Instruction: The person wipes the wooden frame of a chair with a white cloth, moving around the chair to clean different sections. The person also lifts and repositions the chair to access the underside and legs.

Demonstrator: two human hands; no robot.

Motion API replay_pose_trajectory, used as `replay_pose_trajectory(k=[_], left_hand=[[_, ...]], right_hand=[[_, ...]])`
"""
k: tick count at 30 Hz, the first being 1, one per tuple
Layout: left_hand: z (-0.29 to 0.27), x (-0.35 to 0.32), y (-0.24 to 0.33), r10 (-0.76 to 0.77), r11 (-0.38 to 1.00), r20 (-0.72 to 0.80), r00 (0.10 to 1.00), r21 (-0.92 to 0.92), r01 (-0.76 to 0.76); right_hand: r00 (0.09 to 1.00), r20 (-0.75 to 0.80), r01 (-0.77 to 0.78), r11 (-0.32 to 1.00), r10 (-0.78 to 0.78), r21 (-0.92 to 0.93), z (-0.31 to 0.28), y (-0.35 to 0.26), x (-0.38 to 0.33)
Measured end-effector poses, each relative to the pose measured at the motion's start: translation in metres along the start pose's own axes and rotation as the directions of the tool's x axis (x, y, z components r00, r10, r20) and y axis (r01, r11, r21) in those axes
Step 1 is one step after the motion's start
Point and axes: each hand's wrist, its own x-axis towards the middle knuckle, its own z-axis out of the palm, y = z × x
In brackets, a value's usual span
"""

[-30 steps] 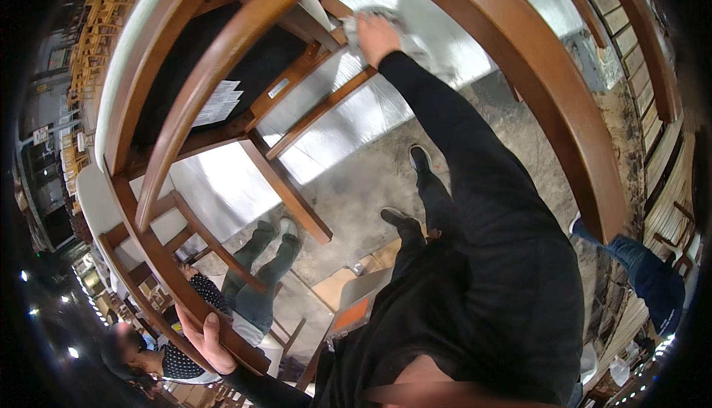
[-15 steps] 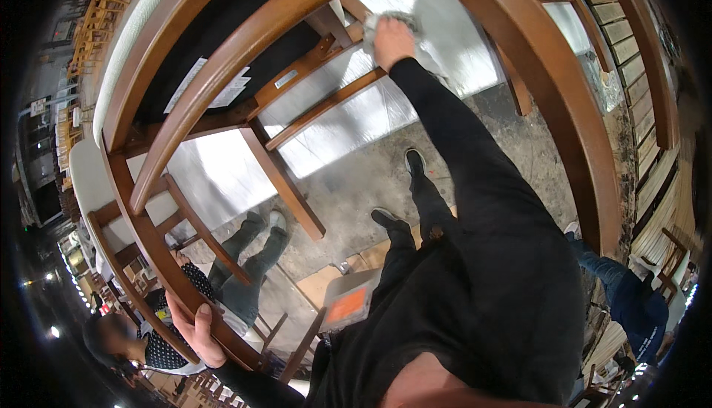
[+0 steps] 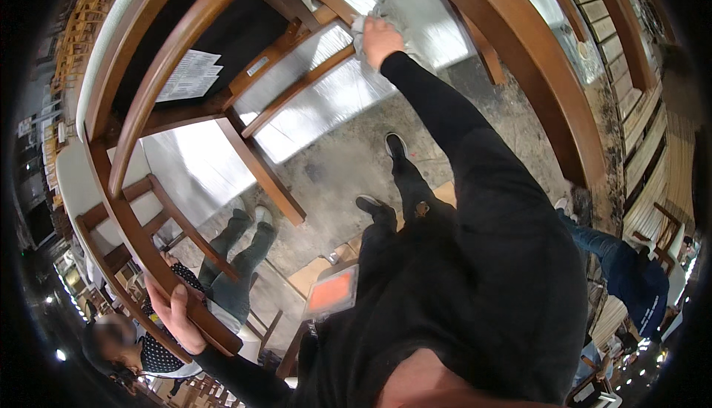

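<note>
A brown wooden chair (image 3: 122, 219) lies tipped in front of me, its black underside (image 3: 222, 33) facing me with white paper labels (image 3: 189, 74) on it. Down at the lower left, my left hand (image 3: 178, 313) is wrapped round the end of a chair post, thumb on the near face. Far up, my right hand (image 3: 382, 41) is closed on a grey cloth (image 3: 389, 13), bunched against a wooden leg of the chair. Part of the cloth is hidden behind the fingers.
Shiny silvery sheeting (image 3: 200, 159) spreads under the chair over the concrete floor. A curved wooden frame (image 3: 545, 96) arches on the right, beside a slatted wooden surface (image 3: 641, 141). One person (image 3: 159, 349) is at lower left, another (image 3: 630, 282) at lower right.
The whole view has shifted, so the chair sits further left and higher. My right hand with the cloth stays by the leg, slightly left. The left hand keeps its grip on the post.
</note>
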Motion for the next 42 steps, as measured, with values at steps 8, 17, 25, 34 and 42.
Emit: replay_pose_trajectory(k=[8,17,25,34,42], left_hand=[[-0.008,0.002,-0.011,0.075,0.996,0.053,0.996,-0.051,-0.072],[-0.006,0.007,-0.011,0.137,0.99,0.102,0.985,-0.06,-0.131],[-0.006,0.005,-0.013,0.105,0.983,0.108,0.989,-0.162,-0.087],[-0.01,0.007,-0.013,0.078,0.993,0.099,0.992,-0.095,-0.068],[-0.004,0.011,-0.01,0.138,0.988,0.073,0.988,-0.087,-0.131]], right_hand=[[0.975,0.181,-0.112,0.988,0.13,-0.105,-0.054,0.074,-0.173],[0.641,0.767,-0.756,0.149,-0.022,0.637,-0.015,0.159,-0.137],[0.743,0.635,-0.215,-0.824,0.211,0.525,0.026,0.104,-0.23],[0.773,0.409,-0.55,0.834,0.486,0.049,-0.057,0.076,-0.239],[0.78,0.132,0.285,0.535,-0.612,0.796,-0.057,-0.197,-0.153]])
